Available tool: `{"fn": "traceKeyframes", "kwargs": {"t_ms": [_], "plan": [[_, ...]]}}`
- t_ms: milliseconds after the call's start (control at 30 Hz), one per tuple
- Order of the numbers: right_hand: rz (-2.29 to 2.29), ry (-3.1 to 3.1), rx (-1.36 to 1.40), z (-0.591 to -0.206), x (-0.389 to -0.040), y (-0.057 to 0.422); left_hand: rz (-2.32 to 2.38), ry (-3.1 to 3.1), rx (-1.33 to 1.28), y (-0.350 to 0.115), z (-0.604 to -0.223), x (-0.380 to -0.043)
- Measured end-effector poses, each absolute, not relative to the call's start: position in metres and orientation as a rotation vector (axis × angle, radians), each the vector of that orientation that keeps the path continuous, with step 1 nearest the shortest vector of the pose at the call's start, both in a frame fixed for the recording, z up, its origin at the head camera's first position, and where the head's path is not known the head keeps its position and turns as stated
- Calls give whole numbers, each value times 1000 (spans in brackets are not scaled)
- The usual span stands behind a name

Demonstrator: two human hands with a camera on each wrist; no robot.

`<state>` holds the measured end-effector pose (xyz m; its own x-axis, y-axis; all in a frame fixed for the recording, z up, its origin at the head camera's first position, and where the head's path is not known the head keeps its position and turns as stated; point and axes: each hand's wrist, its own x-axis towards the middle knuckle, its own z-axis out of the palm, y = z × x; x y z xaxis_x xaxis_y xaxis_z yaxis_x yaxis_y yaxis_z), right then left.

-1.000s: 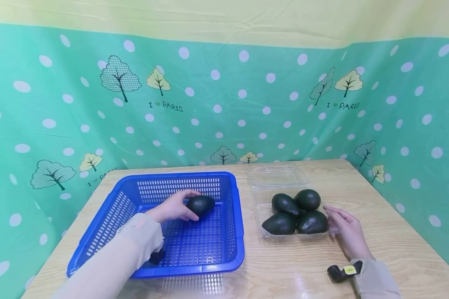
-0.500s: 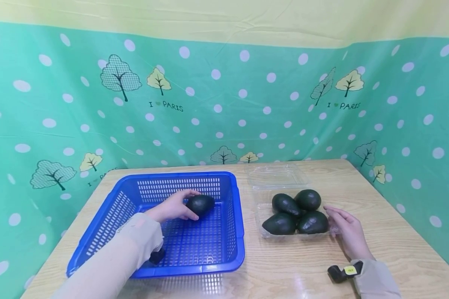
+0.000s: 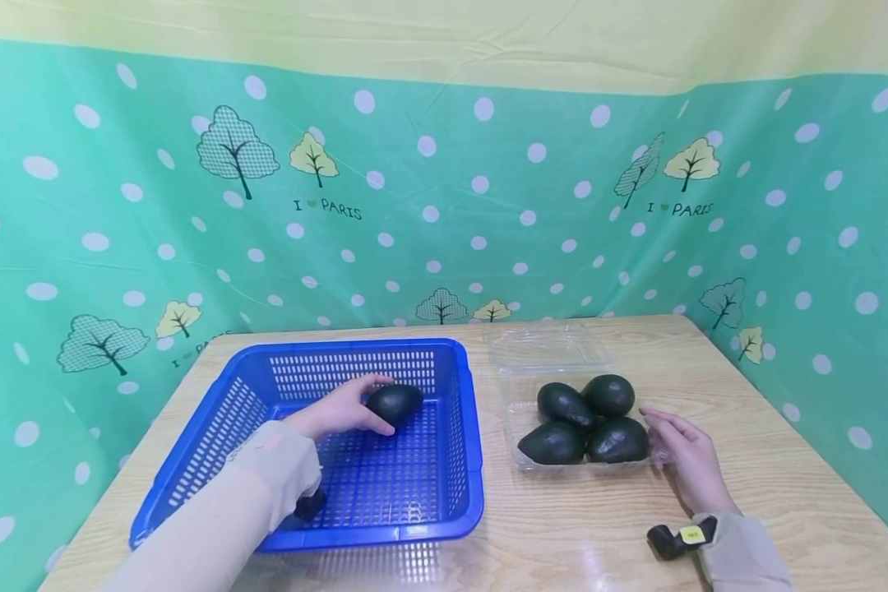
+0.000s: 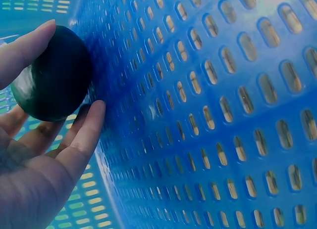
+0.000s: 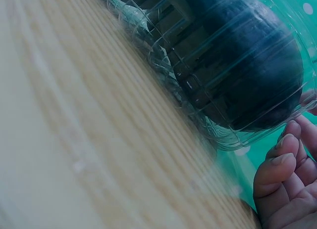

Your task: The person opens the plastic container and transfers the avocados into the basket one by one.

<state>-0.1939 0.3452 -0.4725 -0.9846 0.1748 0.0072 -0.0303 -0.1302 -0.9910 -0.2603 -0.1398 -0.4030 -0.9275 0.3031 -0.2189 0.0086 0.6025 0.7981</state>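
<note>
My left hand (image 3: 344, 409) grips a dark avocado (image 3: 395, 405) inside the blue basket (image 3: 477, 460), near its back wall. Close up in the left wrist view, the thumb lies over the avocado (image 4: 59, 75) and curved fingers support it from the other side. Over on the right, several more avocados (image 3: 618, 441) sit in a clear plastic clamshell container (image 3: 516, 415), its lid (image 3: 551, 345) folded back. At the container's right edge my right hand (image 3: 686, 458) pinches the rim; the right wrist view shows curled fingers (image 5: 277, 169) against the clear wall.
Both containers stand on a wooden table (image 3: 555, 526), the basket left and the clamshell right, with a gap between them. A green dotted curtain (image 3: 481, 222) hangs behind the table and along its right side. A black wrist device (image 3: 677, 539) sits at the right sleeve.
The avocado in my left hand has shifted slightly back and to the left within the basket, along with the fingers. My right hand and the clamshell stay in place.
</note>
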Motion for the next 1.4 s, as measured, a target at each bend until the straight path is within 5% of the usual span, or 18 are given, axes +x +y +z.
{"fn": "traceKeyframes", "kwargs": {"t_ms": [1400], "plan": [[2225,-2019,-157,-472,-195,345,1093,2557,175,-134,-387,-257]]}}
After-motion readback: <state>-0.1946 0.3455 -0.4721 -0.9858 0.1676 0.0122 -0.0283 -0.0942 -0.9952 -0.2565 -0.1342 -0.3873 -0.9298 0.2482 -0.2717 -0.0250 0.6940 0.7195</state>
